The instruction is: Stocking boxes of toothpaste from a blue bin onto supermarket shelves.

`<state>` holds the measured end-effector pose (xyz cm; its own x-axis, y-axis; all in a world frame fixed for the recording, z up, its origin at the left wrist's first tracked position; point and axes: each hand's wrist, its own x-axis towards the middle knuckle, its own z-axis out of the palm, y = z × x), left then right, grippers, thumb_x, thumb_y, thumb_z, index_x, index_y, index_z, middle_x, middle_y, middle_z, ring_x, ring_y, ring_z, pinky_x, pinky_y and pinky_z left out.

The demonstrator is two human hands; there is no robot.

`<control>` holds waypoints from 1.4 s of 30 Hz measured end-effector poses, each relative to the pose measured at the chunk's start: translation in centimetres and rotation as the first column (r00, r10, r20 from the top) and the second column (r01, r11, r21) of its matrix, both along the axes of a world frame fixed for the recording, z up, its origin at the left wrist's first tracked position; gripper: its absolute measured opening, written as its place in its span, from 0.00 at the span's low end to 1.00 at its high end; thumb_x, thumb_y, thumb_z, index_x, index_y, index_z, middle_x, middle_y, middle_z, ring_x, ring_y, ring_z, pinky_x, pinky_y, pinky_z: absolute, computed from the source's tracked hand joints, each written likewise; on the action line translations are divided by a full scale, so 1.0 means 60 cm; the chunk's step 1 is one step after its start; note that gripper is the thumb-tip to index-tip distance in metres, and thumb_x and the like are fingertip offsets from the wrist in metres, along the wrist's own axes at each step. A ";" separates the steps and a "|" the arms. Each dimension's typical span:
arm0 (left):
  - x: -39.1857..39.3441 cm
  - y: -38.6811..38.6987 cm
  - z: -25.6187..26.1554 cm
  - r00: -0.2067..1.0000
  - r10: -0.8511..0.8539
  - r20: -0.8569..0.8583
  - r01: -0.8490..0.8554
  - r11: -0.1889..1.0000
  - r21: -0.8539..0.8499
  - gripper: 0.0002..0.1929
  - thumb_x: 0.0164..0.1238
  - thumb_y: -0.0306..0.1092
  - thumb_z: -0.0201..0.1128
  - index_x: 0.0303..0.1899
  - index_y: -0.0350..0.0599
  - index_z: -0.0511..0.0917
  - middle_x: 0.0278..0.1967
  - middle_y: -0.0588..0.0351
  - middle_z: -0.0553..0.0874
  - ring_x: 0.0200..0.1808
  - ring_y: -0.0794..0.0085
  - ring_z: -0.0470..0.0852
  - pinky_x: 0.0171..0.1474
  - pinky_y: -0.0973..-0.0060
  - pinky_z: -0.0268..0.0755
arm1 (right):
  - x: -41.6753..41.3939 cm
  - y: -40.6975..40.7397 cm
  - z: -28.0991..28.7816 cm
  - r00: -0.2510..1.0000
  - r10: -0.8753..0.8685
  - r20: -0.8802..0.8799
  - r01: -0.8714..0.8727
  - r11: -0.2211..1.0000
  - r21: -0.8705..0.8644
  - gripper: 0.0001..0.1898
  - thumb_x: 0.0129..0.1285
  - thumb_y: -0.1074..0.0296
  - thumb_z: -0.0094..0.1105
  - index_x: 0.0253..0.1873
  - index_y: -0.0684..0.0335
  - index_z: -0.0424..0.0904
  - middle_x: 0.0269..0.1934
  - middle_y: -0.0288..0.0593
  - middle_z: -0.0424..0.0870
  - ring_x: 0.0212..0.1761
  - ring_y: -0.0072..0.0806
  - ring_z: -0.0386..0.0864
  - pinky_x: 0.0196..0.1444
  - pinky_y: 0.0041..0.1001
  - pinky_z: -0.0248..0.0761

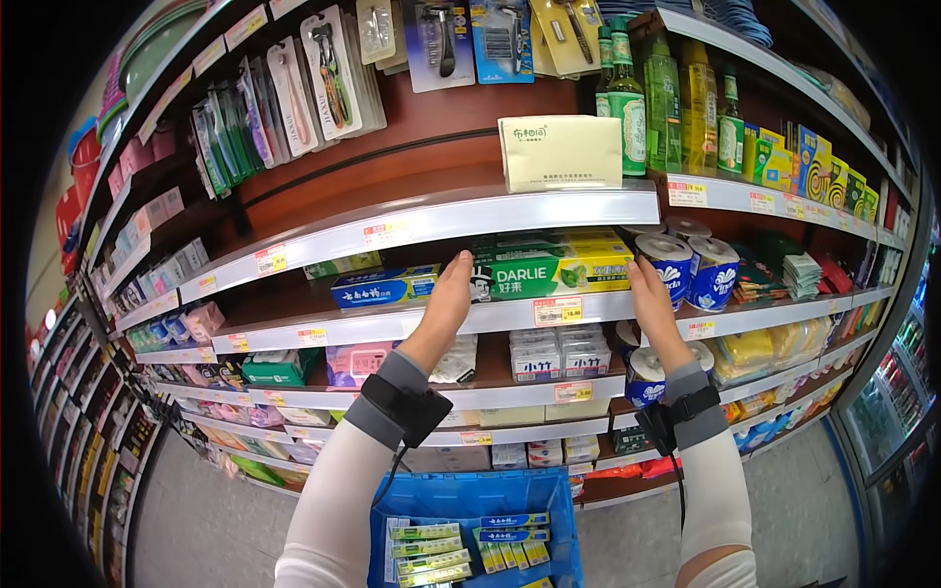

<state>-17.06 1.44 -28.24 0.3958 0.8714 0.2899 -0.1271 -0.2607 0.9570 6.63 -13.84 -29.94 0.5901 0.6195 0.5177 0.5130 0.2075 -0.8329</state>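
Green and yellow Darlie toothpaste boxes [523, 278] lie on a shelf at chest height, long side out, with more boxes stacked behind. My left hand [450, 309] is against their left end, its thumb up and its other fingers mostly hidden. At the right end, my right hand [654, 303] presses in the same way, so the boxes are held between both hands. Blue and yellow toothpaste boxes [385, 288] lie just left of my left hand. Blue-wrapped Vinda paper rolls [711, 273] stand right beside my right hand.
Below my arms, a blue plastic crate [470, 485] holds several toothpaste boxes [434, 550]. The shelf above juts out over my hands and carries a pale yellow tissue pack [562, 154] and green glass bottles [626, 110]. White packs [535, 356] stand on the shelf underneath.
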 end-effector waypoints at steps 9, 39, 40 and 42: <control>-0.003 0.005 0.007 0.996 -0.049 -0.068 0.052 0.997 0.049 0.34 0.71 0.55 0.40 0.64 0.31 0.58 0.65 0.42 0.62 0.68 0.59 0.57 0.68 0.73 0.46 | -0.003 0.000 0.008 1.000 -0.002 -0.028 0.003 0.999 0.037 0.33 0.67 0.50 0.45 0.64 0.77 0.58 0.61 0.63 0.66 0.64 0.44 0.65 0.64 0.28 0.56; -0.602 -0.469 -0.434 0.734 -0.255 -0.630 -0.194 0.810 -0.554 0.24 0.66 0.42 0.56 0.57 0.35 0.69 0.54 0.41 0.76 0.57 0.56 0.74 0.58 0.70 0.66 | -0.554 -0.295 -0.901 0.298 0.945 0.133 0.206 0.072 -0.976 0.13 0.64 0.65 0.41 0.48 0.53 0.75 0.46 0.40 0.78 0.47 0.37 0.77 0.53 0.49 0.62; -0.613 -0.474 -0.436 0.730 -0.257 -0.634 -0.217 0.792 -0.571 0.24 0.66 0.42 0.56 0.57 0.35 0.69 0.54 0.41 0.76 0.57 0.56 0.74 0.58 0.69 0.66 | -0.550 -0.292 -0.904 0.315 0.942 0.114 0.181 0.058 -0.982 0.13 0.64 0.65 0.41 0.48 0.53 0.75 0.45 0.40 0.78 0.47 0.37 0.77 0.52 0.47 0.63; -0.628 -0.478 -0.436 0.727 -0.258 -0.636 -0.254 0.760 -0.598 0.23 0.66 0.40 0.57 0.58 0.35 0.68 0.54 0.41 0.76 0.57 0.56 0.74 0.58 0.69 0.66 | -0.538 -0.281 -0.907 0.350 0.933 0.085 0.140 0.038 -0.989 0.12 0.63 0.66 0.41 0.48 0.53 0.75 0.45 0.41 0.77 0.47 0.37 0.77 0.51 0.43 0.65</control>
<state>-54.74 -27.22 -54.42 0.2513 0.7329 -0.6322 0.5844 0.4058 0.7028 -25.65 -30.69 -84.36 -0.1865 0.7592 -0.6236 0.9800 0.1884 -0.0637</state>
